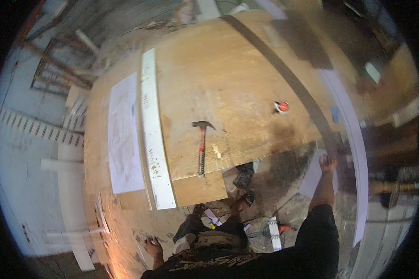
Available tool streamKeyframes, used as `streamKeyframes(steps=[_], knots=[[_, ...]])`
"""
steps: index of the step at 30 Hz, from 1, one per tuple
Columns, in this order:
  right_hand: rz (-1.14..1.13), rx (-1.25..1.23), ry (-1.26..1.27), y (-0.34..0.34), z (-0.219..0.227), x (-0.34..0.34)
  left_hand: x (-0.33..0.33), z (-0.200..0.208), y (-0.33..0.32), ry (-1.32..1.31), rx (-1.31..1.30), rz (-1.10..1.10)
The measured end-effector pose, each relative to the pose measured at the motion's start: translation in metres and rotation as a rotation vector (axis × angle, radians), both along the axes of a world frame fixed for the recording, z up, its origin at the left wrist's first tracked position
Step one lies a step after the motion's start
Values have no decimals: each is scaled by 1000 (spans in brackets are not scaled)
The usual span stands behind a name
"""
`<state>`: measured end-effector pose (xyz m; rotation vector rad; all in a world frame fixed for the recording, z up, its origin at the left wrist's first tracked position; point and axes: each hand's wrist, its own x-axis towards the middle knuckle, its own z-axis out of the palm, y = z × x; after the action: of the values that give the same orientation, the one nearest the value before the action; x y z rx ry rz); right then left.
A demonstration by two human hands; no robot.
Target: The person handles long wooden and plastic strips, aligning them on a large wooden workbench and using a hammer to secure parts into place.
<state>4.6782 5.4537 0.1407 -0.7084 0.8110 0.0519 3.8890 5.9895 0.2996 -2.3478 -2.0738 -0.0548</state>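
Note:
A long dark brown strip (284, 69) runs from the far edge of the wooden table (246, 88) down its right side. My right hand (328, 163) is closed at the strip's near end, with the arm stretched out to the right. Low on the left, my left hand (152, 246) hangs beside my body, fingers apart and holding nothing. On the tabletop lies a claw hammer (202, 146) with a red and black handle. To its right rests a small red and white tape measure (281, 107).
A long white board (152, 125) and a pale sheet (125, 135) lie on the table's left part. Along the right side runs a long pale strip (351, 125). Near my feet is an orange and black tool (284, 228) on the floor. Metal frames (56, 74) stand far left.

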Motion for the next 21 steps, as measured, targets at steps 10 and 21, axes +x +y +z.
streamKeyframes(steps=[10, 21], knots=[[359, -111, -246, 129, 131, -81, 56, 13, 42, -438, 164, -203], [578, -378, -347, 299, 283, -465, 242, 34, 178, -1318, -475, -919]])
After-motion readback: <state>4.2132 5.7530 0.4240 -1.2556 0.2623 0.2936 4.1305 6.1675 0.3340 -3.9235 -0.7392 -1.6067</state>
